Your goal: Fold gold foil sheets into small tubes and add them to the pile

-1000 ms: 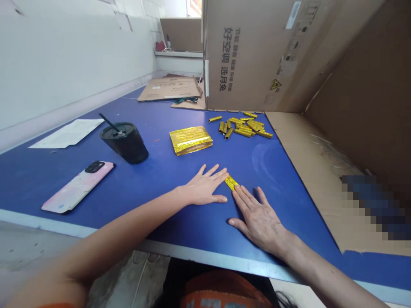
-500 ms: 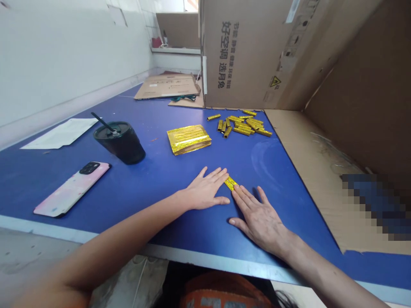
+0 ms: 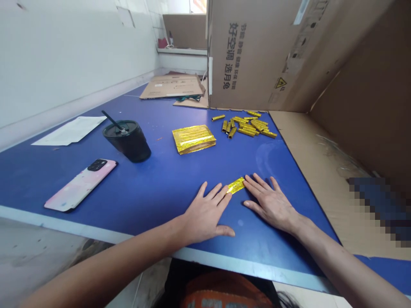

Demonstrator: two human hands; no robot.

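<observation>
Both hands lie flat, palms down, fingers spread, on the blue worktop (image 3: 167, 179) in the lower middle of the frame. The left hand (image 3: 205, 214) and the right hand (image 3: 271, 203) grasp nothing; their fingertips touch the two ends of a small folded gold foil strip (image 3: 236, 185) lying between them. Higher up, at centre, sits a stack of gold foil sheets (image 3: 193, 138), with a heap of folded gold pieces (image 3: 247, 125) just to its right. A black cup (image 3: 127, 140) and a pink phone (image 3: 81, 184) are at left.
</observation>
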